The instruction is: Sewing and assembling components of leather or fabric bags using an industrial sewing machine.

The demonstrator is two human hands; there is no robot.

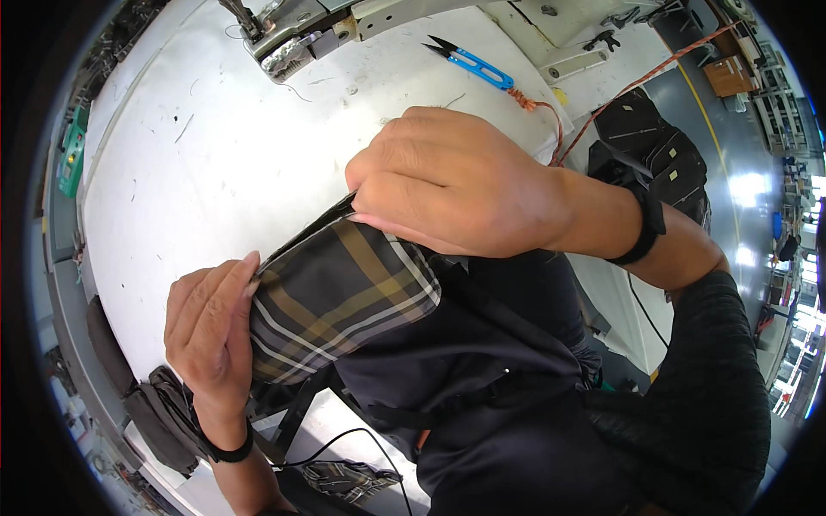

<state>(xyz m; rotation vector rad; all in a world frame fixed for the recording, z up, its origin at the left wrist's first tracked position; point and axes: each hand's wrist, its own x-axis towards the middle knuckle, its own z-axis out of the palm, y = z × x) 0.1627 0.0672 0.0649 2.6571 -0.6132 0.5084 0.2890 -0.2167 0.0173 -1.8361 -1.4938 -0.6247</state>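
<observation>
A plaid fabric piece [344, 292], dark grey with olive and white stripes, stretches between my two hands over the near edge of the white table. My left hand [209, 331] pinches its left upper corner between thumb and fingers. At the opposite end of the same top edge, my right hand [452, 185] grips the fabric, its fingers curled and partly hiding that corner. Along this edge, layers of cloth part slightly, with a dark lining between them. The lower part of the piece hangs in front of my dark clothing.
A sewing machine [301, 43] stands at the table's far side. Blue thread snips [471, 65] on an orange cord lie beyond my right hand. Dark folded fabric [163, 421] hangs at the left edge, and black bags [658, 150] are stacked at the right. More plaid cloth [348, 480] lies below.
</observation>
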